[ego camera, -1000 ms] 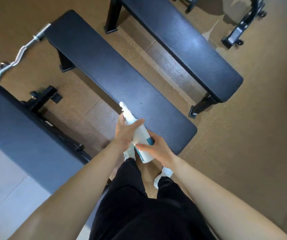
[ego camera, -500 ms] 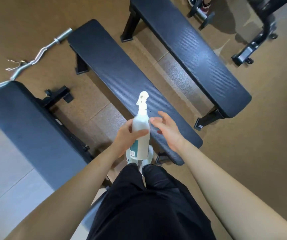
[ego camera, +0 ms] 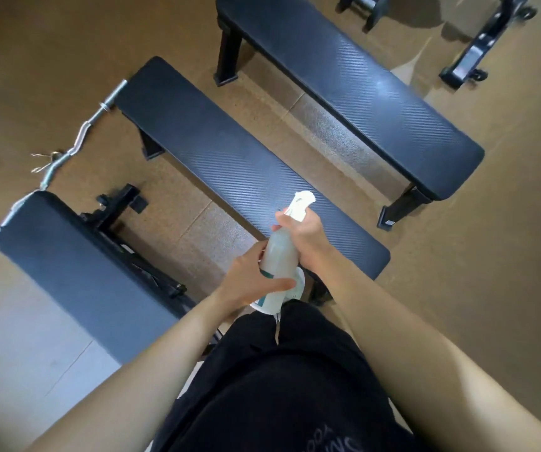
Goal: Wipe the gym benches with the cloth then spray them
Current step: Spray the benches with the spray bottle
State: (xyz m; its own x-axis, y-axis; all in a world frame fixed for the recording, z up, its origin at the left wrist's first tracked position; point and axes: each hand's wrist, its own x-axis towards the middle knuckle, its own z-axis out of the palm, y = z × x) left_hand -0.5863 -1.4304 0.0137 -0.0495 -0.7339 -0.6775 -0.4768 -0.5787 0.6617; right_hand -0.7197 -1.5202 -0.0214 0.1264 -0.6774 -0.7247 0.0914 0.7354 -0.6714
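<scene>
Brown rubber gym floor [ego camera: 491, 288], seen from above. Three dark padded benches lie on it at a slant, roughly parallel: far bench [ego camera: 354, 89] upper right, middle bench [ego camera: 230, 158] centre, near bench [ego camera: 77, 278] lower left, the last over a paler patch of floor. Black trousers [ego camera: 288, 386] fill the bottom centre. Black equipment frame [ego camera: 481, 44] at top right, well apart from the benches. Curl bar [ego camera: 77, 141], chrome, on the floor left of the middle bench, running down toward the near bench's end.

Spray bottle [ego camera: 277, 256], white with a teal label, held upright-tilted over the near end of the middle bench, nozzle pointing away. Left hand [ego camera: 249, 285] wrapped around the bottle's lower body, thumb across the front. Right hand [ego camera: 308, 236] closed around the neck at the trigger head. Cloth not seen.
</scene>
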